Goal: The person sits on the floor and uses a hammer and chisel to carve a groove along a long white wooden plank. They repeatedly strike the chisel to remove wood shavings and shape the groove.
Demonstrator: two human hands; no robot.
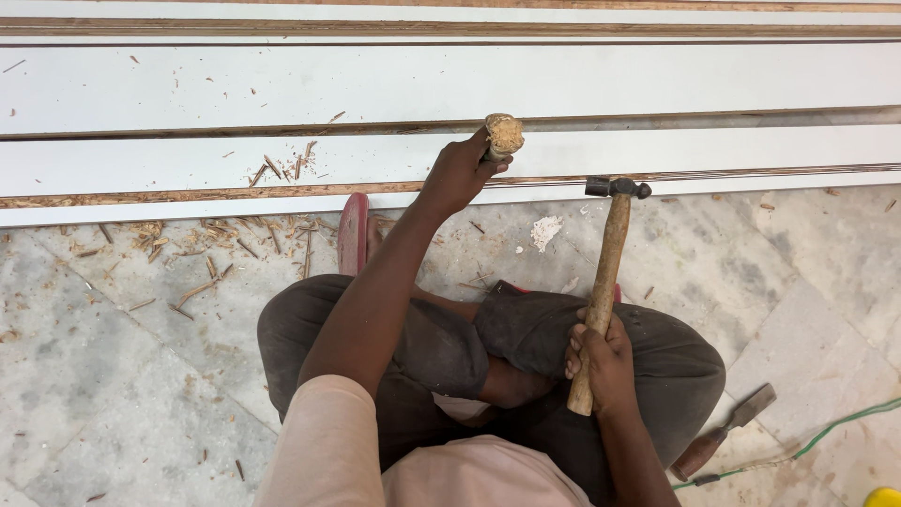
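My left hand point(457, 174) grips a chisel by its battered wooden handle point(503, 136), held against the edge of a long white laminated board point(188, 174). My right hand point(603, 364) holds a hammer low on its wooden shaft point(605, 272). The hammer's dark metal head point(617, 188) hovers just right of the chisel, over the board's edge. I squat on the marble floor with my knees between the two arms.
Several white boards point(282, 89) with brown edges lie stacked side by side across the top. Wood chips point(206, 239) litter the floor at left. A second chisel point(723, 434) and a green cable point(835, 427) lie at lower right. A red sandal point(353, 235) sits under my foot.
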